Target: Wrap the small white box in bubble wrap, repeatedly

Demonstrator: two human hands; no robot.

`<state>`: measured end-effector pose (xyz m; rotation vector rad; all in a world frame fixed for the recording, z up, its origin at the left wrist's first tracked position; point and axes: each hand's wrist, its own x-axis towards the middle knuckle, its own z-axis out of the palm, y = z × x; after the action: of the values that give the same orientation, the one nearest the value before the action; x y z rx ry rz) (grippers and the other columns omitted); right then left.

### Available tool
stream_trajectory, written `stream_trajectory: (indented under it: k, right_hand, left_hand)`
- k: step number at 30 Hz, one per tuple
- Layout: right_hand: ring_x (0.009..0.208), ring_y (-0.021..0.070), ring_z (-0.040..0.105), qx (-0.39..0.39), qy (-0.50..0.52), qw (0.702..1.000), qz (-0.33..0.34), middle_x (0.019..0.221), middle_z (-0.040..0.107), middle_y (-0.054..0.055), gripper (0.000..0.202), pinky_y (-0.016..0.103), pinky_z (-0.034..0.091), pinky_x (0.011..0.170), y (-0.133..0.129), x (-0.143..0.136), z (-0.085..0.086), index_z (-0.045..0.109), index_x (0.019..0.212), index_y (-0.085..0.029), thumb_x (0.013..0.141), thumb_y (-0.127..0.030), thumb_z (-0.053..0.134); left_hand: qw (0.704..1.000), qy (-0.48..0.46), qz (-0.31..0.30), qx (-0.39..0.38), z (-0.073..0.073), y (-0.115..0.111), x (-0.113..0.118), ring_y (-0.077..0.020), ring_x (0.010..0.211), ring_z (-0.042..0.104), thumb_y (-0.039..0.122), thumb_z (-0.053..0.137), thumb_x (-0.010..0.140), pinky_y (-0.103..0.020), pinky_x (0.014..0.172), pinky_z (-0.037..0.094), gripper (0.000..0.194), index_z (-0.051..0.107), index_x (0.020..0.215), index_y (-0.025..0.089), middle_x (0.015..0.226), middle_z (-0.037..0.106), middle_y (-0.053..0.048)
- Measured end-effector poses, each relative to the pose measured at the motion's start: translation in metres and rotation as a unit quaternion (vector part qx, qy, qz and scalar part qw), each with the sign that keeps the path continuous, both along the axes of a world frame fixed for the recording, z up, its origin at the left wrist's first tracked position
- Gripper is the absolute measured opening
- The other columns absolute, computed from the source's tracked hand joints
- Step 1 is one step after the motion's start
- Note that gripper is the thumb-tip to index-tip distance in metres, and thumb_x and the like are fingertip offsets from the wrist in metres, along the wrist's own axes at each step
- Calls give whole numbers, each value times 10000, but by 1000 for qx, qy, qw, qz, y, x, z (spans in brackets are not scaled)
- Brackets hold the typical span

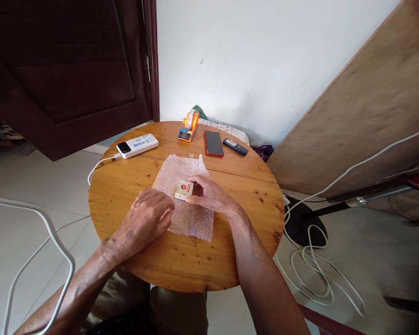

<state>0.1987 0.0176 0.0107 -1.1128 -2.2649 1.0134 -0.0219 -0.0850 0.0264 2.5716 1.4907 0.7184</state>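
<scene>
A small cream box (185,188) with a red emblem and red label is held by my right hand (209,193), thumb on the near side and fingers on the far side. Beneath it a sheet of clear bubble wrap (192,223) lies flat on the round wooden table. My left hand (152,211) rests over the left edge of the bubble wrap, a little left of the box. Its fingers are curled down and closed; whatever lies under them is hidden.
Along the table's (258,214) far side are a white power bank (139,145) with a cable, an orange tape dispenser (190,125), a red-edged phone (214,143) and a dark blue handheld device (235,146). White cable (310,260) coils on the floor at right.
</scene>
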Motion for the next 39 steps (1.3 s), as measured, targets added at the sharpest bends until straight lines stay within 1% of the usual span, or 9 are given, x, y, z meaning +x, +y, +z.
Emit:
stream_trajectory:
  k: [6, 15, 18, 22, 26, 29, 32, 35, 39]
  right_hand:
    - [958, 221, 590, 27, -24, 999, 1, 1076, 639, 38, 395, 340, 443, 852, 0, -1, 2, 587, 1078, -220, 733, -315, 753]
    - [906, 213, 586, 18, -21, 1000, 4, 1019, 637, 29, 350, 333, 449, 807, -3, -2, 7, 587, 1052, -208, 753, -314, 736]
    - [966, 224, 597, 2, 4, 1000, 2, 1082, 642, 39, 404, 354, 463, 862, -1, 0, 0, 590, 1096, -221, 754, -361, 753]
    - [1111, 259, 587, -63, 65, 996, -2, 1258, 606, 77, 612, 406, 475, 948, 0, 3, -4, 545, 1255, -235, 752, -510, 757]
    - [1247, 283, 533, -142, 121, 982, -21, 1352, 567, 76, 599, 448, 451, 1023, -3, 11, 8, 552, 1278, -275, 820, -653, 630]
    - [1283, 291, 507, -140, 130, 982, -1, 1320, 594, 67, 542, 460, 409, 1065, -4, 17, 19, 604, 1206, -269, 811, -640, 643]
    - [1187, 284, 561, -94, 81, 992, -29, 1232, 640, 61, 505, 444, 426, 1013, -3, 17, 21, 632, 1140, -239, 732, -508, 759]
    - [1007, 232, 625, -60, 81, 990, -97, 1099, 686, 54, 250, 379, 461, 903, -2, 10, 16, 664, 912, -198, 751, -382, 715]
    - [785, 169, 614, -65, 116, 979, -152, 899, 698, 36, 145, 294, 449, 721, -2, 2, 11, 637, 743, -182, 765, -325, 640]
  left_hand:
    - [991, 134, -15, -7, -12, -19, -8, -269, 969, 601, 93, 596, 767, -499, 969, 425, 175, 657, 887, 204, 990, 688, -70]
    - [995, 81, -19, 48, -25, -10, -1, -216, 824, 594, 53, 519, 806, -391, 864, 479, 172, 592, 717, 181, 820, 651, -62]
    - [999, 23, -13, 38, -18, -6, -1, -209, 812, 600, 67, 481, 834, -371, 829, 480, 188, 593, 739, 184, 790, 655, -54]
    - [998, -15, 21, 51, 2, 8, 6, -219, 784, 602, 91, 497, 830, -374, 801, 475, 160, 607, 757, 180, 744, 657, -53]
    - [997, -15, 60, 36, 17, 32, 15, -229, 788, 631, 114, 521, 816, -369, 802, 474, 148, 635, 752, 183, 733, 682, -62]
    - [993, -8, 113, -16, 20, 51, 20, -237, 791, 650, 144, 527, 815, -367, 790, 475, 135, 648, 770, 184, 784, 711, -70]
    - [986, -4, 161, -52, 20, 65, 22, -248, 811, 659, 166, 522, 810, -356, 751, 476, 143, 663, 809, 189, 830, 723, -75]
    - [981, -21, 182, -68, 18, 71, 22, -245, 799, 657, 183, 523, 798, -352, 743, 477, 149, 671, 815, 191, 825, 723, -69]
    - [971, -138, 170, -93, 14, 71, 21, -194, 707, 641, 290, 554, 805, -344, 743, 499, 285, 665, 1044, 181, 917, 744, -54]
